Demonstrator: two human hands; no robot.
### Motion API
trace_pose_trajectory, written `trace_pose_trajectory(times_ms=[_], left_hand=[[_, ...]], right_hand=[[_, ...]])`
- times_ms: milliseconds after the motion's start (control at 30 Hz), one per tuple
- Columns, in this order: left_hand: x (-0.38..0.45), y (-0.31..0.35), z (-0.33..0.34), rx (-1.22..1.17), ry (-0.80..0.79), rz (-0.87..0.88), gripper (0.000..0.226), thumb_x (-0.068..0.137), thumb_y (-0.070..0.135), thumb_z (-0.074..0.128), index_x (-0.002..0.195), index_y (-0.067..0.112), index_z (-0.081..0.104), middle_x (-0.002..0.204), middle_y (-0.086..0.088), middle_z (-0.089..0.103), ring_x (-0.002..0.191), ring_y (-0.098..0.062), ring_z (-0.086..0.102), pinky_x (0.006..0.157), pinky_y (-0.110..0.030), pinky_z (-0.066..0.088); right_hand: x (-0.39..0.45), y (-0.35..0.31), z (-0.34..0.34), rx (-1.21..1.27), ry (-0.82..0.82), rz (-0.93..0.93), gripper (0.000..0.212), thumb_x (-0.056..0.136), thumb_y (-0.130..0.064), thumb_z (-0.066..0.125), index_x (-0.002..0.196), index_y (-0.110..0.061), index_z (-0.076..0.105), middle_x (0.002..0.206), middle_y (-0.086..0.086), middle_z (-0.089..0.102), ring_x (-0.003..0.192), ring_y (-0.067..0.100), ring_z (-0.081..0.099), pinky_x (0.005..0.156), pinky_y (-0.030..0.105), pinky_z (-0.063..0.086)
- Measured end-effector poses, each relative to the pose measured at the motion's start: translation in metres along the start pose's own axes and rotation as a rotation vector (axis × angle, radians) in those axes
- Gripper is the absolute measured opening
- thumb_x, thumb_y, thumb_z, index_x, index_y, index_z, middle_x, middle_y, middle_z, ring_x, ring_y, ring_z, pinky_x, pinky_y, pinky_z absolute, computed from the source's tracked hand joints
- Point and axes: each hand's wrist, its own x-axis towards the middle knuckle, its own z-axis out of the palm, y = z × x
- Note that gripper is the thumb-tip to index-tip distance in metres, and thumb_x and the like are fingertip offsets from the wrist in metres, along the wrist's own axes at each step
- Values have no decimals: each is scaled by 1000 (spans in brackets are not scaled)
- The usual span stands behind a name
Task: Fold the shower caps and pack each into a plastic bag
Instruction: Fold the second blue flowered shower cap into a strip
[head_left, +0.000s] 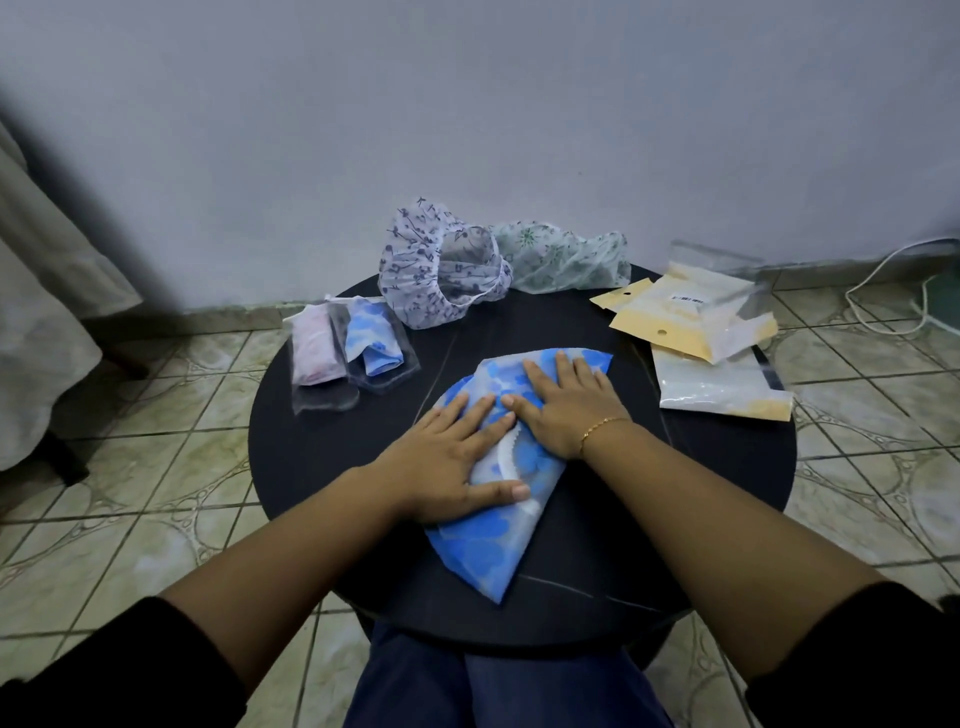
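A blue-and-white shower cap (488, 540) lies folded flat in a wedge shape at the middle of the round black table (649, 493). My left hand (452, 462) presses its left half with straight fingers. My right hand (563, 402) lies flat on its upper right part. Two unfolded caps sit at the table's far edge: a grey-purple patterned cap (431, 270) and a green-flowered cap (561, 257). At the far left lie two clear bags with folded caps inside, a pink one (314, 348) and a blue one (374, 343).
A pile of empty plastic bags (711, 332) with yellowish headers lies at the table's right edge, partly overhanging it. A wall stands right behind the table. A white cable (883, 291) runs on the tiled floor at the right; a curtain (47, 291) hangs at the left.
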Motion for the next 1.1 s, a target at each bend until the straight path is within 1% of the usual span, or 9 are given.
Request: trace_pose_trajectory(times_ms=[267,500,600,667,733,767,867,967,1100], left_hand=[[12,16,0,-89,39,-185,94,67,88,25,145,48,-6,157,11,-15,144,-23,-20,117,-39,-8],[22,25,3,-128,78,-259,94,69,88,24,147,45,-6,158,7,-16,143,-25,-22,117,-42,-8],[23,28,4,-126,123,-271,95,74,85,22,150,34,-1,159,0,-13,142,-22,-24,115,-42,-13],[21,27,2,-159,190,-250,95,78,82,21,152,24,5,159,-3,-9,142,-18,-24,114,-42,-15],[14,21,1,-283,333,-151,90,81,77,29,150,20,21,159,-1,5,145,-15,-12,116,-36,-8],[8,18,0,-359,429,-65,82,81,70,36,145,19,35,157,1,19,146,-14,1,117,-31,1],[-10,9,2,-439,613,153,45,83,46,48,114,20,69,125,7,61,119,-3,50,103,-24,38],[-25,9,2,-376,539,246,34,82,35,50,99,20,75,104,11,70,99,1,59,90,-20,46],[-40,11,3,-296,404,247,42,77,37,44,102,21,74,111,8,69,104,1,56,93,-9,39]], right_hand=[[28,10,-7,-48,-7,-70,73,86,-74,16,149,-39,1,159,3,-9,146,22,-9,116,39,-4],[38,17,-10,-39,71,-191,69,92,-64,20,151,-31,6,159,5,-5,146,20,-7,117,38,-4],[31,19,-10,-44,237,-237,59,97,-50,35,148,-22,25,159,7,7,146,22,2,117,38,1],[18,20,-8,3,401,-320,44,93,-35,53,133,-17,52,151,14,32,141,30,25,113,44,19],[3,21,-3,69,610,-410,27,79,-21,63,104,-13,72,121,15,62,114,36,56,92,47,44],[-7,24,-1,118,670,-450,22,75,-18,63,93,-14,75,106,10,68,100,35,62,81,44,48],[-37,27,0,255,619,-608,19,78,-14,59,86,-11,75,87,5,71,84,19,61,74,32,47],[-70,25,1,278,526,-726,19,74,-5,60,86,-8,75,83,5,72,78,12,57,76,20,43],[-103,22,10,173,382,-772,25,74,-8,59,93,-14,75,92,0,73,83,19,68,75,33,55]])
